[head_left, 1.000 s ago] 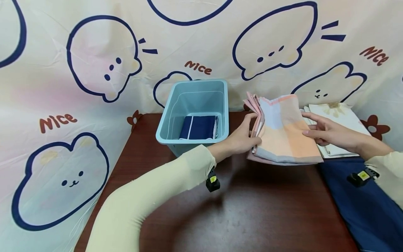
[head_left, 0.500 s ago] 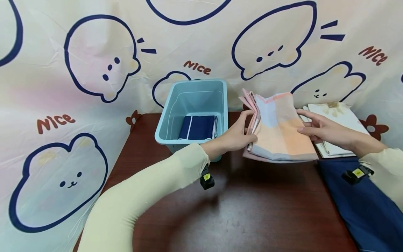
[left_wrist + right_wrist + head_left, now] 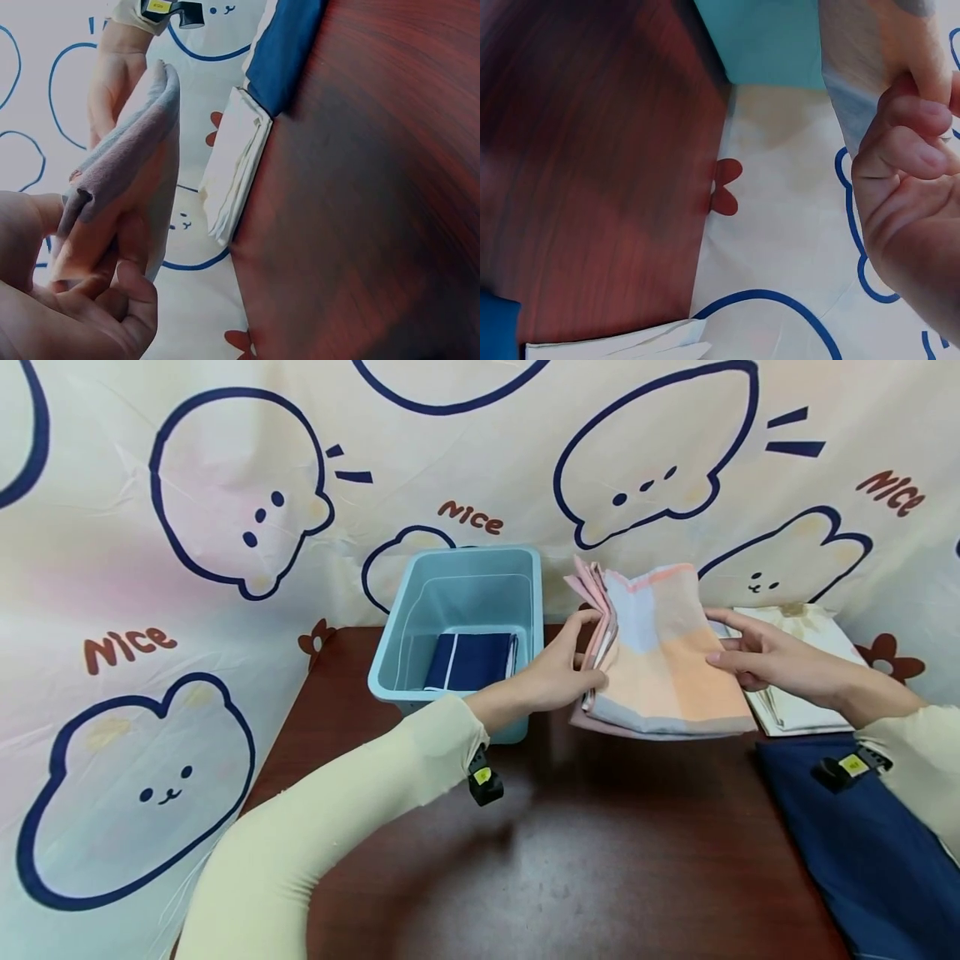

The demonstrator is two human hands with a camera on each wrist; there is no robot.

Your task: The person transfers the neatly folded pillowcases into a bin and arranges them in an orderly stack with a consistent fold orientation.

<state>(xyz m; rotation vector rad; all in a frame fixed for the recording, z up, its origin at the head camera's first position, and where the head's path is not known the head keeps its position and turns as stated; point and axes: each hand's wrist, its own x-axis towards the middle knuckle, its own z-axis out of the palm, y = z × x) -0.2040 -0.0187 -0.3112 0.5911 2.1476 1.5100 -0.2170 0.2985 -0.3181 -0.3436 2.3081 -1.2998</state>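
A folded plaid cloth (image 3: 667, 660) in orange, pink and pale blue is held above the table by both hands. The left hand (image 3: 558, 672) grips its layered left edge, thumb in front; in the left wrist view, that hand's (image 3: 90, 292) fingers curl round the cloth (image 3: 127, 165). The right hand (image 3: 780, 660) pinches the right edge between thumb and fingers. Seen from the right wrist, the hand (image 3: 915, 180) has curled fingers at the cloth (image 3: 855, 45). The cloth's far side is hidden in the head view.
A light blue bin (image 3: 381, 672) holding a folded navy cloth (image 3: 472, 662) stands at the back of the table (image 3: 585, 860). White folded cloth (image 3: 806, 710) lies behind the right hand, with dark blue cloth (image 3: 840, 810) along the right edge. A printed curtain (image 3: 247, 510) hangs behind.
Both hands have carried the plaid cloth slightly left and up, toward the bin, keeping their grips. The bin and the other cloths have stayed in place.
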